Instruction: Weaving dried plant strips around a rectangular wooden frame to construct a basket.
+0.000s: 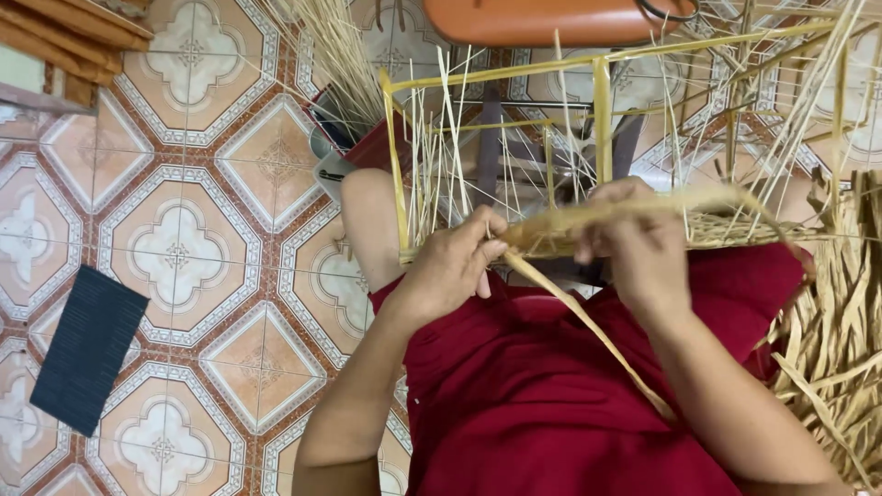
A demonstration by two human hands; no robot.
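Tiled floor (184, 248), patterned orange and white, fills the left half; a dark rectangular mat (87, 349) lies on it at lower left, well apart from the work.

Lap in red cloth (551, 395) takes up the lower centre. On it rests a bamboo frame (602, 110) of yellow sticks, with thin splints (441, 156) standing up from its woven base (726, 230). No contents seen inside the frame.

Heap of dried straw strips (836, 321) at the right edge, just beside the right forearm; little free room there. Open floor to the left.

A flat straw strip (588, 326): long axis diagonal, running from the frame's near edge, between the hands, down and right across the lap.

Left hand (450, 266): fingers curled shut, pinching the strip's upper end at the frame's rim. Right hand (643, 248): closed over a bundle of straw (570, 220) lying along the woven edge. Hands near each other, not touching.
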